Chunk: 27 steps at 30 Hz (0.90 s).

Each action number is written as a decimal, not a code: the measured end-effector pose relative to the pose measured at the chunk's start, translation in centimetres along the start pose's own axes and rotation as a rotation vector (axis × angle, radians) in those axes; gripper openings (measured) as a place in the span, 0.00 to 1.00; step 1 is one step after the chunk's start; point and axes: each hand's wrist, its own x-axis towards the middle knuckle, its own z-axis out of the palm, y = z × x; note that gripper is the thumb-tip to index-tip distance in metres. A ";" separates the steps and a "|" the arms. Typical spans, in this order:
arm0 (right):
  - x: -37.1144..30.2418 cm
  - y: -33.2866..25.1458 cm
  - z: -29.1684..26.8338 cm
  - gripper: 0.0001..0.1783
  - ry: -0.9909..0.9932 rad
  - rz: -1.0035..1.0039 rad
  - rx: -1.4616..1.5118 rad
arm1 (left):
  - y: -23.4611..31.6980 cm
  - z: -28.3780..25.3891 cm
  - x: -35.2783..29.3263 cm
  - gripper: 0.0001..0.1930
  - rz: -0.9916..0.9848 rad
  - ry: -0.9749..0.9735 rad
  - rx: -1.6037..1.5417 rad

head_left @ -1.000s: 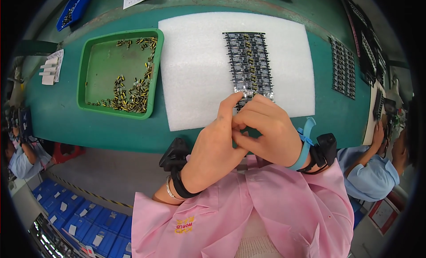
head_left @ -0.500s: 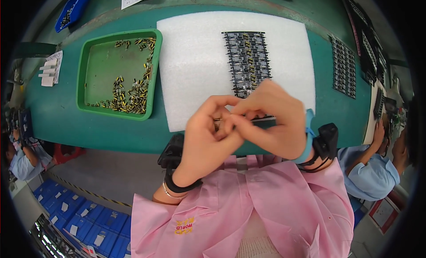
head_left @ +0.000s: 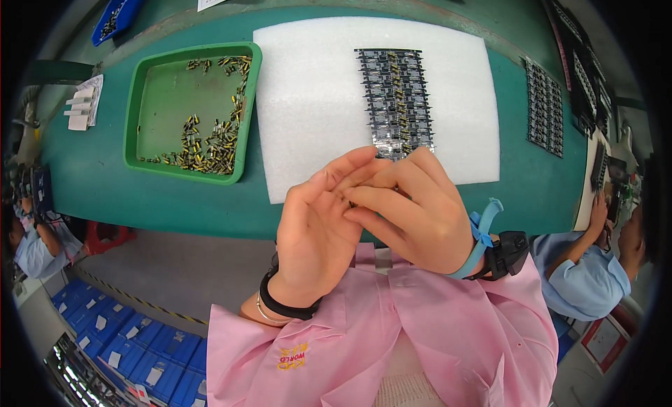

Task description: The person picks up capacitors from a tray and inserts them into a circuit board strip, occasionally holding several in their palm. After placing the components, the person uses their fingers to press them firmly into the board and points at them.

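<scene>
Both my hands meet over the front edge of the table, just nearer than a panel of small dark circuit boards [head_left: 396,92]. My left hand [head_left: 318,221] is turned palm up, its fingers stretched out and slightly cupped. Over its palm and fingers, my right hand [head_left: 420,211] is closed in a pinch. A tiny dark bit shows at the right fingertips, too small to name. The panel lies on a white foam sheet [head_left: 308,99], with a column of small yellow-and-black cylindrical parts [head_left: 397,78] down its middle. My hands hide what is between them.
A green tray [head_left: 130,113] of similar loose cylinders stands left of the foam. More board panels [head_left: 544,106] lie at the right. A blue bin [head_left: 129,8] sits far left. Co-workers in blue sleeves [head_left: 588,277] are at both sides. Blue boxes [head_left: 150,365] stand lower left.
My left hand has turned palm up and its fingers have straightened. My right hand has shifted slightly down, uncovering more of the panel's near end, and still pinches at the left fingers.
</scene>
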 end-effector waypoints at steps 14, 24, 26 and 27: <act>-0.3 1.4 -2.3 0.12 0.046 0.026 0.180 | -0.1 -0.3 0.2 0.18 -0.025 -0.158 0.347; -0.7 1.2 -3.2 0.13 0.074 0.007 0.194 | -0.2 0.6 -0.6 0.08 0.029 -0.247 0.574; -0.8 1.1 -3.4 0.12 0.073 0.031 0.237 | -0.3 1.1 -0.8 0.06 0.069 -0.225 0.590; -0.9 1.1 -3.5 0.12 0.073 0.044 0.258 | -0.4 1.2 -0.9 0.06 0.088 -0.215 0.598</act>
